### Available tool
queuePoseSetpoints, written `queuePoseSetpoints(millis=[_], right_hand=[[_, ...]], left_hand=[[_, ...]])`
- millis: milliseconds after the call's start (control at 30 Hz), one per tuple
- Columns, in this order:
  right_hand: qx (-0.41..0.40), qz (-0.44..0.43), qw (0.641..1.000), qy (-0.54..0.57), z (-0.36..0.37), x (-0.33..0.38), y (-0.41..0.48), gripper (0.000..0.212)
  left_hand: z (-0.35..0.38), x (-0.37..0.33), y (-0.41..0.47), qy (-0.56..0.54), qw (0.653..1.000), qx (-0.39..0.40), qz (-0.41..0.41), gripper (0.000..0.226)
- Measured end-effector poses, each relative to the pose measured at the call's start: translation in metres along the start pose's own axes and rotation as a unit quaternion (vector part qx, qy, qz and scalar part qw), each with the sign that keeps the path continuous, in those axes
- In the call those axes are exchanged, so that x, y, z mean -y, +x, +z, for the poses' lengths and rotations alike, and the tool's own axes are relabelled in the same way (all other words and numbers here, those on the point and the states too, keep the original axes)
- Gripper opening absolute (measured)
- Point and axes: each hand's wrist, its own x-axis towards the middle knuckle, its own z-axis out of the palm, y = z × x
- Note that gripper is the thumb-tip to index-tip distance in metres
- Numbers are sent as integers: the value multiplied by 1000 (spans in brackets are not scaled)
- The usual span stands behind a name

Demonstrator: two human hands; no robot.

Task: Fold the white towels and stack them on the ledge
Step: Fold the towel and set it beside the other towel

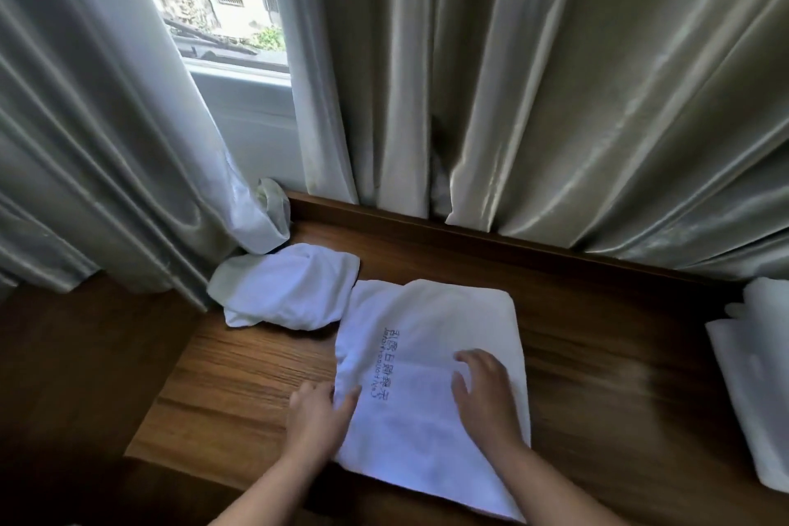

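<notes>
A white towel (pixel 431 337) with dark printed lettering lies folded flat in the middle of the wooden ledge (pixel 256 359). My left hand (pixel 318 410) rests at its left edge, fingertips on the cloth. My right hand (pixel 484 386) lies flat on the towel's right half, fingers spread. A second white towel (pixel 286 290) sits crumpled just behind and to the left, touching the first. More white folded towels (pixel 755 376) lie at the far right edge of the ledge, partly cut off by the frame.
Grey satin curtains (pixel 555 98) hang along the back of the ledge, one bunched onto it at the left (pixel 264 218). A window (pixel 213 0) shows between them. The ledge's raised back rim (pixel 427 222) runs behind the towels; its front edge drops off at lower left.
</notes>
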Motion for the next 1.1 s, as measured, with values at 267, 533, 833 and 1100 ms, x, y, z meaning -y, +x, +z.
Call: queuePoseSetpoints(millis=[267,533,833,1100], right_hand=[[-12,227,968,104,-57,-66,81,45],[13,363,908,208,-49,-75,129,57],[-40,270,951,145,-57,-83,118,36],[-8,266,964,30,-53,-83,119,46]], left_hand=[[-18,-88,103,-214,972,70,-64,62],[-7,-131,140,-243,956,122,-107,46],[3,-119,138,-236,968,-73,40,26],[30,-87,126,33,994,-81,66,58]])
